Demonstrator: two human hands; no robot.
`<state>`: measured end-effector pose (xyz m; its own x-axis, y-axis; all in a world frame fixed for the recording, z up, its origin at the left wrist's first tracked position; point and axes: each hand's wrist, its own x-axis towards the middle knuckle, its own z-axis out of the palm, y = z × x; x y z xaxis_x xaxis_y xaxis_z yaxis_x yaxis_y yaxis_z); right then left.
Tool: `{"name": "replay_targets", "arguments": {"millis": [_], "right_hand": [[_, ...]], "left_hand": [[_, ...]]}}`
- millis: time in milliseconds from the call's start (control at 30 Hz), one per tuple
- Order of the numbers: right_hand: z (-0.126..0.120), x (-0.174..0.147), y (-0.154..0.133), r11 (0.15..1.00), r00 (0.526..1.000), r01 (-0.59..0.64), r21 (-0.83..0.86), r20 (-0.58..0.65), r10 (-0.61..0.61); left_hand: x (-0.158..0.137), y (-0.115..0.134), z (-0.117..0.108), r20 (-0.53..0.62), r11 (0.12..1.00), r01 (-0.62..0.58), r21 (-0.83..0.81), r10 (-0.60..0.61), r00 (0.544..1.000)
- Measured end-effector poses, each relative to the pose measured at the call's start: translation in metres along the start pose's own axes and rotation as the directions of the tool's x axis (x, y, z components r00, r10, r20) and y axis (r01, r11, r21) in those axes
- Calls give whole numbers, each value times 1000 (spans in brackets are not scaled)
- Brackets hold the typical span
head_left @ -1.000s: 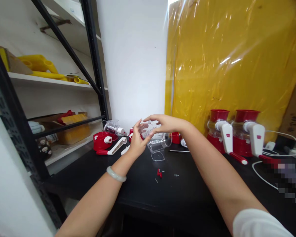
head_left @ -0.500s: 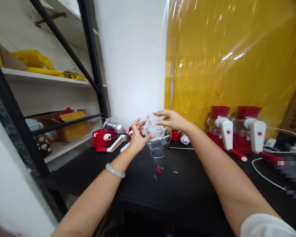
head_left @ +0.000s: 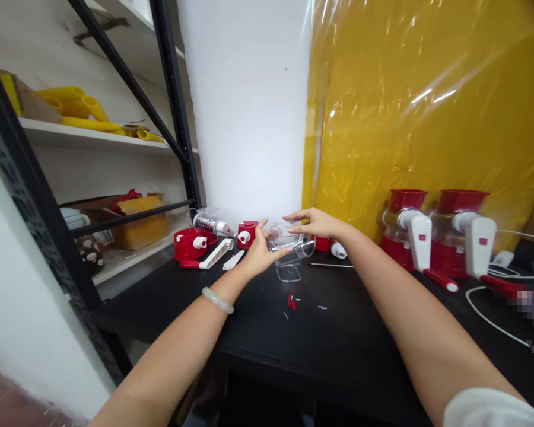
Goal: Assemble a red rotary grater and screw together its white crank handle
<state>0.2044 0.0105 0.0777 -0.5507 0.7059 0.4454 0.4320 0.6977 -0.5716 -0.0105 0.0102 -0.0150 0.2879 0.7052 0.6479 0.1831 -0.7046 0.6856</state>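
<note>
At the middle of the black table, a clear plastic grater housing [head_left: 306,248] stands on its squarish lower rim, a round tube pointing right. My left hand [head_left: 260,254] is curled around its left side, thumb across the front. From above, my right hand [head_left: 318,224] grips a smaller clear plastic piece [head_left: 286,228] between thumb and fingers, down at the housing's upper opening. How far the piece sits inside is hard to see through the clear plastic. In front lie small red parts [head_left: 292,303] and several thin metal pins [head_left: 322,308].
Left on the table are a red base [head_left: 189,244], a white crank handle [head_left: 217,255], a clear drum assembly [head_left: 207,219] and a red part [head_left: 247,233]. A thin rod [head_left: 331,265] and white knob [head_left: 338,250] lie right. Two red-and-white hand-crank graters [head_left: 407,231] stand farther right.
My right hand has lowered the clear piece from above the housing to its upper opening. My left thumb has moved across the housing's front. The view has shifted slightly left.
</note>
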Motion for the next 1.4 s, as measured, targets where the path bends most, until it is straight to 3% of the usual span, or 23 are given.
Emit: {"name": "replay_targets", "arguments": {"millis": [367, 700, 933, 1100, 1400], "right_hand": [[4, 3, 11, 1000, 997, 3, 12, 81, -4], [3, -1, -5, 983, 993, -40, -179, 101, 59], [10, -3, -34, 968, 989, 107, -228, 122, -80], [16, -5, -39, 971, 984, 30, -237, 178, 13], [19, -3, -31, 972, 982, 19, -234, 186, 25]], "left_hand": [[-2, 9, -1, -1, 996, -1, 85, 2, 1000], [-1, 4, -1, 22, 1000, -24, 13, 24, 999], [0, 2, -1, 4, 998, -49, 47, 49, 999], [1, -2, -2, 19, 999, -44, 28, 43, 999], [0, -1, -3, 31, 999, -41, 20, 40, 999]]}}
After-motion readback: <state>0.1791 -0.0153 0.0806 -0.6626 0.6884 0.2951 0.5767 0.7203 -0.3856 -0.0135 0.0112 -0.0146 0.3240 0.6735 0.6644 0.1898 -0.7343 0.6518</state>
